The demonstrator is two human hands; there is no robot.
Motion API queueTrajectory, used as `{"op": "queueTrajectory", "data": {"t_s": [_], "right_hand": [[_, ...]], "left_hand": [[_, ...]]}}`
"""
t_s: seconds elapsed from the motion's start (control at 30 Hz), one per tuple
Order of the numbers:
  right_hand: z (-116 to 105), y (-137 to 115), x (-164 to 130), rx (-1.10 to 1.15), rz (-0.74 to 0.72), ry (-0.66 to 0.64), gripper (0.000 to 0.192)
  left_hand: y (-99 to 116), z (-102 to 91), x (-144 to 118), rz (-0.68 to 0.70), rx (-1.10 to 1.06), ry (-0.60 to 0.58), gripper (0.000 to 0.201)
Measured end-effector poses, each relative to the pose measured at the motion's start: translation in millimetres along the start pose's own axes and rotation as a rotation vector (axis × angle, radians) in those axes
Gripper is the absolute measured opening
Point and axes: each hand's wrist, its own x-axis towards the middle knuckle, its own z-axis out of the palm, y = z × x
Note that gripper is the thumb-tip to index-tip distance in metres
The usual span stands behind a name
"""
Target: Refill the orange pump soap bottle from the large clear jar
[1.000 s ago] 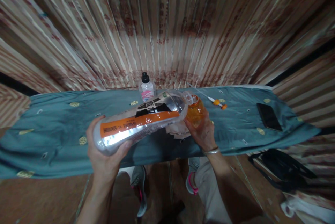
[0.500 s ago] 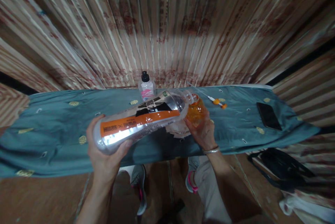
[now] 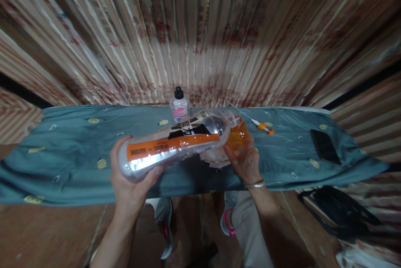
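The bottle [image 3: 175, 146], probably soft and slippery, is best held at its base, where the left hand [image 3: 130, 190] clasps it; the right hand [image 3: 246, 163] grips an orange container [image 3: 238, 137]

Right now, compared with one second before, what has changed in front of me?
Everything sits slightly further right in the picture, hands included, probably mostly from head movement. Nothing was taken hold of or let go. The left hand keeps its grip on the large orange-banded bottle, still tilted toward the amber container in the right hand. The black-capped bottle and smartphone stayed on the teal cloth.
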Motion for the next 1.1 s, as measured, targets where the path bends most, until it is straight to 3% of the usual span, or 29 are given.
{"op": "queueTrajectory", "data": {"t_s": [0.57,1.0,1.1], "right_hand": [[2.8,3.9,-3.6,0.023,-0.049,0.095,0.085],[-0.4,-1.4,-1.2,0.034,-0.02,0.048,0.081],[0.2,-0.4,-2.0,0.028,0.005,0.03,0.082]], "left_hand": [[2.8,-0.4,-1.0,-0.026,0.013,-0.038,0.088],[4.3,5.6,-5.9,-0.05,-0.021,0.028,0.086],[4.5,4.5,-4.4,-0.03,-0.005,-0.007,0.087]]}}
